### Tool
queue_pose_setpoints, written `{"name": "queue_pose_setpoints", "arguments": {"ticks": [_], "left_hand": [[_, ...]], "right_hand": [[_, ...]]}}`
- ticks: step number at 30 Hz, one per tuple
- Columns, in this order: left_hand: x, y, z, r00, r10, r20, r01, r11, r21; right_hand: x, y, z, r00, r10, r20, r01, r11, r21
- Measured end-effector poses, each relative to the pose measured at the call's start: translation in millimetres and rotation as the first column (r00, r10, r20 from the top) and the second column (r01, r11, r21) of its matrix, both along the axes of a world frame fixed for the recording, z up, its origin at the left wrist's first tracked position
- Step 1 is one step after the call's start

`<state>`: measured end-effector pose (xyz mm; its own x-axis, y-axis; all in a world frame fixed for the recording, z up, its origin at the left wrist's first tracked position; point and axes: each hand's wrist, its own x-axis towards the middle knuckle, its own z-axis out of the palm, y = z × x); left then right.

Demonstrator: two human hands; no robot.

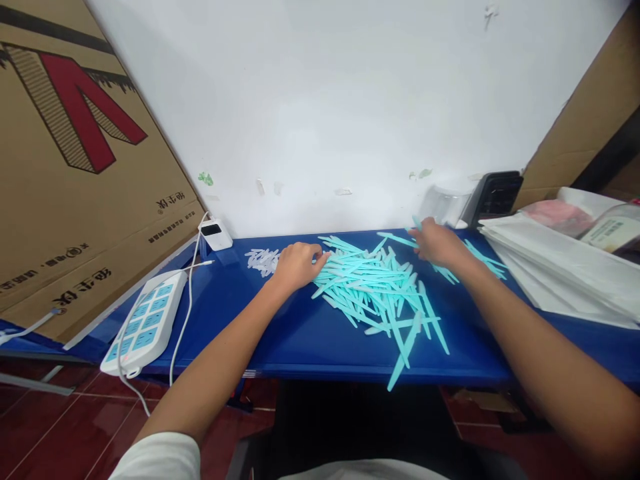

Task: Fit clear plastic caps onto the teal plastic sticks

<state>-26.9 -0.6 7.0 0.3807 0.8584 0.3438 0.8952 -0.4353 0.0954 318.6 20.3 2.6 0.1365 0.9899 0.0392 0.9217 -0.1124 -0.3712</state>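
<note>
A loose pile of slim, tapered teal plastic sticks (373, 283) lies across the middle of the blue table, several with pale ends. My left hand (297, 265) rests at the pile's left edge, fingers curled and thumb close to the index finger; what it holds, if anything, is hidden. Just left of it is a heap of small translucent pale pieces (261, 261), partly covered by the hand. Beyond the pile's right side, my right hand (434, 244) is closed on a teal stick (417, 223) that pokes out past the fingertips. More teal sticks (485, 259) lie around that hand.
A white power strip (145, 323) with cables and a small white device (216, 235) sit at left beside a large cardboard box (90, 200). At right are white bags (565, 267), a clear container (445, 203) and a black tray (495, 199). A white wall backs the table (310, 347).
</note>
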Motion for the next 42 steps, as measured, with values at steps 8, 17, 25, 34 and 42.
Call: {"name": "queue_pose_setpoints", "arguments": {"ticks": [8, 17, 25, 34, 42], "left_hand": [[5.8, -6.0, 1.7, 0.953, -0.128, 0.273, 0.136, 0.991, -0.01], [26.9, -16.6, -9.5, 0.804, -0.316, 0.504, 0.411, 0.907, -0.086], [30.1, -15.5, -15.4, 0.767, -0.305, 0.565, 0.4, 0.915, -0.049], [35.6, -23.6, -14.0, 0.766, -0.351, 0.539, 0.459, 0.885, -0.075], [34.0, -25.1, -9.7, 0.764, -0.366, 0.532, 0.467, 0.882, -0.065]], "right_hand": [[-28.6, -18.2, 5.3, 0.903, 0.381, -0.197, -0.304, 0.892, 0.333], [-79.2, -50.2, 5.4, 0.761, 0.598, -0.252, -0.493, 0.785, 0.375], [-85.7, -59.1, 7.1, 0.623, 0.67, -0.404, -0.57, 0.742, 0.352], [-98.0, -73.7, 11.4, 0.506, 0.639, -0.579, -0.625, 0.735, 0.264], [-91.8, -72.7, 7.3, 0.511, 0.67, -0.539, -0.667, 0.704, 0.243]]}}
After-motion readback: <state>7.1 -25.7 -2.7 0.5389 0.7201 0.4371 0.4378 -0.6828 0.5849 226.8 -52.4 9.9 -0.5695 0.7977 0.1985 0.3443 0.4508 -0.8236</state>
